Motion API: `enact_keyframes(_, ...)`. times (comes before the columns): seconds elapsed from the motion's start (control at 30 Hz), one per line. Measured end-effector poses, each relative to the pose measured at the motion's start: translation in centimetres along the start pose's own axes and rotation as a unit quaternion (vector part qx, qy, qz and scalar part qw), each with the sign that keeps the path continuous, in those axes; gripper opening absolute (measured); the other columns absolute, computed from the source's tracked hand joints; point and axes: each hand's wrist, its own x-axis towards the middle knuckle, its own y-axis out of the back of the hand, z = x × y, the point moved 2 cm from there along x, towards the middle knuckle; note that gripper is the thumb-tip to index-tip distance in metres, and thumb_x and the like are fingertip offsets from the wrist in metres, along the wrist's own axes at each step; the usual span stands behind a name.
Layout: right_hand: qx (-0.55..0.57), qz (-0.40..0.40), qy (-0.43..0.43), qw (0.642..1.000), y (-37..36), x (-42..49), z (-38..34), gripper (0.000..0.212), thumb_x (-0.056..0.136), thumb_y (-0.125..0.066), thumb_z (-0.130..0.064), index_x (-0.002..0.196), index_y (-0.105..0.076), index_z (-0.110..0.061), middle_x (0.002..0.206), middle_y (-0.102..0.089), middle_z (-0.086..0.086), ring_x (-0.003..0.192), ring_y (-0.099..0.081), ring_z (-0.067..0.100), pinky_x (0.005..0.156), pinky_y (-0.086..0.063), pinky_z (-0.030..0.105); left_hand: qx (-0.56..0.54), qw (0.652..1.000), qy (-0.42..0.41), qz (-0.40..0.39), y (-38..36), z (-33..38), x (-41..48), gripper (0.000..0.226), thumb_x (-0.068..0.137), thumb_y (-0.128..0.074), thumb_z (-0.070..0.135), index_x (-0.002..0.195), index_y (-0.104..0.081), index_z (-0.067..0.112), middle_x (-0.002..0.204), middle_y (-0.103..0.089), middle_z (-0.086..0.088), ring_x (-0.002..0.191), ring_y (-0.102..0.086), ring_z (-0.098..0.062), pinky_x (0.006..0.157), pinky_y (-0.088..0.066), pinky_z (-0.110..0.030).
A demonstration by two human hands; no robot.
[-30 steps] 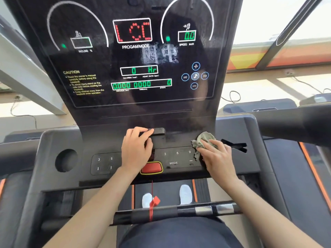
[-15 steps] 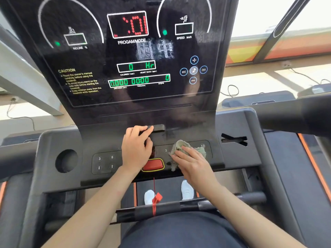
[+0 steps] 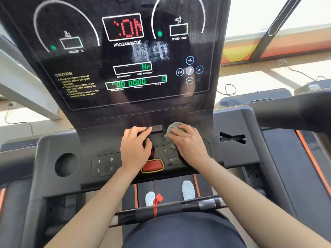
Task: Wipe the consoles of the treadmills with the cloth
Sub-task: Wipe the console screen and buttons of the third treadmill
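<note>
Two sets of fingers meet on one console (image 3: 179, 111): the fingers (image 3: 186, 130) of your right hand (image 3: 189, 145) curl over the single grey cloth (image 3: 172, 133), pressing it to the panel beside one black tab (image 3: 157, 128), while the fingers (image 3: 138, 131) of your left hand (image 3: 134, 149), loosely bent and holding nothing, touch that tab above one red button (image 3: 152, 165).

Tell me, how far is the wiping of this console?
Done: no part looks plainly finished. In hand: the right hand grips the cloth, pressing it just above the MODE key; the left hand rests beside it. Left: the smear on the display, probably the left keypad.
</note>
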Motion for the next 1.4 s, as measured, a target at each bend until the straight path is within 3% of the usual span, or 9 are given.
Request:
enact_keyframes(0.17, -0.005, 0.104, -0.067, 0.992, 2.0, 1.3, 3.1, 0.02, 0.087, -0.067, -0.002, 0.105, -0.075, -0.006, 0.104, -0.067, 0.009, 0.088, -0.059, 0.032, 0.069, -0.055, 0.043, -0.007, 1.0, 0.006, 0.002, 0.2, 0.4, -0.1, 0.038, 0.085, -0.069, 0.009, 0.12, -0.074, 0.022, 0.111, -0.066, 0.006, 0.106, -0.053, -0.018, 0.077, -0.052, -0.033)
enact_keyframes(0.27, 0.006, 0.118, -0.023, 0.993, 1.7, 3.7, 1.6, 0.016, 0.087, -0.071, 0.0, 0.102, -0.075, -0.002, 0.095, -0.066, 0.008, 0.084, -0.059, 0.027, 0.075, -0.057, 0.039, -0.021, 1.0, 0.008, 0.004, 0.4, 0.3, 0.0, 0.034, 0.085, -0.069, 0.008, 0.116, -0.076, 0.02, 0.112, -0.065, 0.007, 0.107, -0.053, -0.016, 0.08, -0.048, -0.028)
enact_keyframes(0.37, 0.038, 0.097, 0.067, 0.992, 0.2, 6.3, -1.0, 0.013, 0.09, -0.065, -0.005, 0.097, -0.076, -0.006, 0.094, -0.066, 0.005, 0.089, -0.054, 0.02, 0.081, -0.053, 0.029, -0.047, 0.998, 0.028, 0.009, 0.8, -0.4, 0.4, 0.028, 0.086, -0.069, 0.006, 0.11, -0.076, 0.017, 0.109, -0.067, 0.006, 0.106, -0.055, -0.015, 0.086, -0.041, -0.021)
enact_keyframes(0.57, 0.058, -0.033, 0.177, 0.982, -3.6, 9.5, -7.2, 0.029, 0.072, -0.082, -0.002, 0.1, -0.077, -0.008, 0.098, -0.069, 0.006, 0.091, -0.061, 0.026, 0.074, -0.057, 0.036, -0.063, 0.993, 0.085, 0.045, 2.6, -2.8, 0.4, 0.025, 0.089, -0.069, 0.01, 0.114, -0.069, 0.014, 0.112, -0.066, 0.002, 0.104, -0.058, -0.016, 0.091, -0.039, -0.019)
enact_keyframes(0.67, 0.055, -0.027, 0.202, 0.978, -3.8, 9.9, -7.9, 0.024, 0.077, -0.079, -0.005, 0.1, -0.076, -0.011, 0.099, -0.069, 0.004, 0.091, -0.059, 0.025, 0.073, -0.055, 0.037, -0.054, 0.995, 0.069, 0.039, 2.9, -3.6, 0.4, 0.027, 0.088, -0.072, 0.011, 0.114, -0.07, 0.014, 0.111, -0.064, 0.002, 0.102, -0.056, -0.017, 0.09, -0.037, -0.017)
enact_keyframes(0.83, 0.018, 0.07, 0.117, 0.991, -1.4, 6.7, -1.7, 0.011, 0.088, -0.074, -0.013, 0.097, -0.077, -0.018, 0.095, -0.067, -0.002, 0.087, -0.053, 0.025, 0.068, -0.043, 0.037, -0.007, 0.999, -0.035, 0.005, 1.5, -2.6, 1.1, 0.02, 0.092, -0.073, 0.021, 0.112, -0.076, 0.017, 0.105, -0.064, 0.004, 0.097, -0.054, -0.021, 0.081, -0.047, -0.029)
enact_keyframes(1.07, -0.065, 0.148, -0.085, 0.983, 3.8, 0.7, 7.5, 0.013, 0.088, -0.073, -0.005, 0.093, -0.077, -0.016, 0.097, -0.071, -0.002, 0.085, -0.056, 0.029, 0.07, -0.054, 0.041, -0.002, 0.999, -0.016, 0.033, 0.7, -1.6, 1.6, 0.008, 0.091, -0.073, 0.02, 0.097, -0.078, 0.017, 0.092, -0.063, 0.006, 0.09, -0.051, -0.019, 0.07, -0.048, -0.031)
enact_keyframes(1.17, -0.027, 0.134, -0.151, 0.979, 4.1, 0.0, 7.4, 0.016, 0.088, -0.07, -0.002, 0.099, -0.076, -0.012, 0.105, -0.068, 0.002, 0.09, -0.056, 0.032, 0.067, -0.055, 0.042, -0.014, 0.999, 0.008, 0.031, 0.8, -1.1, 1.3, 0.01, 0.09, -0.073, 0.019, 0.099, -0.078, 0.017, 0.091, -0.062, 0.006, 0.091, -0.051, -0.018, 0.071, -0.047, -0.028)
enact_keyframes(1.4, 0.029, 0.046, -0.003, 0.999, 1.4, 0.7, 0.0, 0.014, 0.081, -0.078, -0.007, 0.094, -0.076, -0.012, 0.091, -0.066, 0.003, 0.089, -0.057, 0.026, 0.079, -0.052, 0.035, -0.036, 0.999, -0.011, -0.02, 1.8, -2.8, 1.5, 0.03, 0.09, -0.062, -0.004, 0.108, -0.077, 0.014, 0.103, -0.065, 0.005, 0.098, -0.054, -0.017, 0.084, -0.045, -0.027)
